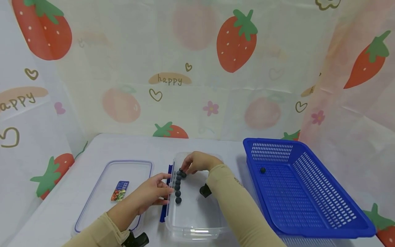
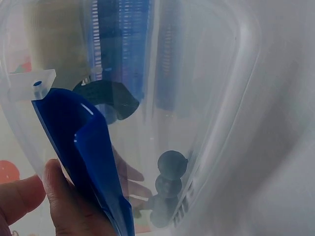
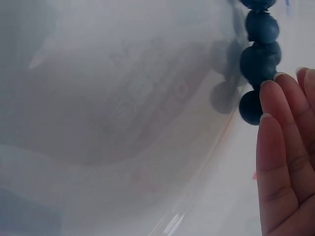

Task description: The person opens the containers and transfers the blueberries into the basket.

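A clear plastic container (image 1: 197, 224) stands in the middle of the table. Several blueberries (image 1: 178, 187) lie in a row along its left inside wall. My left hand (image 1: 165, 192) pinches that left wall at the blue clasp (image 1: 163, 211); in the left wrist view the thumb (image 2: 64, 201) lies on the blue clasp (image 2: 83, 147), with the blueberries (image 2: 171, 166) behind the clear wall. My right hand (image 1: 185, 169) reaches into the far end of the container. Its straight fingers (image 3: 280, 147) touch the blueberries (image 3: 258, 59) at the end of the row.
The container's clear lid (image 1: 102, 202) lies flat to the left, with a small printed label (image 1: 119, 190) on it. A blue perforated basket (image 1: 324, 206) stands at the right with one blueberry (image 1: 262, 170) inside. Strawberry-print sheets wall in the table at the back and sides.
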`<state>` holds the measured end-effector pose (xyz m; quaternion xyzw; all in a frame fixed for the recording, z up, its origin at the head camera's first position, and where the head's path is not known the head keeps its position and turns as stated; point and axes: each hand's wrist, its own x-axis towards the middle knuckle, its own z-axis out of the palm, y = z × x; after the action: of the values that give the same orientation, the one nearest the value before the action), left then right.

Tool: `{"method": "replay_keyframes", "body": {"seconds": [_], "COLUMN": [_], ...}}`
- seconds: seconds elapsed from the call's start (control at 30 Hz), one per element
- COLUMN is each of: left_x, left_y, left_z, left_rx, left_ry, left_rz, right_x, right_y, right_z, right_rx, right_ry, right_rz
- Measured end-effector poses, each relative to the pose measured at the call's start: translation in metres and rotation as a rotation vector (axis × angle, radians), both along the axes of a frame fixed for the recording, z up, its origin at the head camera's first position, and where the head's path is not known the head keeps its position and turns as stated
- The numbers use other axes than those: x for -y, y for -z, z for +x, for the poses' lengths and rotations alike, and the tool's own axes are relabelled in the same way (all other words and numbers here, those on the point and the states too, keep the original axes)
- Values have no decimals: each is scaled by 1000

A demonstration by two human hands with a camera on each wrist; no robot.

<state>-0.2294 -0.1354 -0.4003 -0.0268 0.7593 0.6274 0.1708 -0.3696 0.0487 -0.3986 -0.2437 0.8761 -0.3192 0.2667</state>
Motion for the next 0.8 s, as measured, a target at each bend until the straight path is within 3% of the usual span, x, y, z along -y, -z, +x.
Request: {"method": "replay_keyframes", "body": {"seconds": [0.37, 0.8], "left_x": [-1, -3], "left_y": [-1, -2], "left_z": [1, 1], "left_rx": [-1, 0], "left_ry": [4, -2], "left_rz": [-8, -12], "right_x": [0, -1], "right_y": [2, 10], "right_z": [2, 7], "right_rx": [-4, 138], "right_ry": [-5, 17], "right_rz": [78, 94]}}
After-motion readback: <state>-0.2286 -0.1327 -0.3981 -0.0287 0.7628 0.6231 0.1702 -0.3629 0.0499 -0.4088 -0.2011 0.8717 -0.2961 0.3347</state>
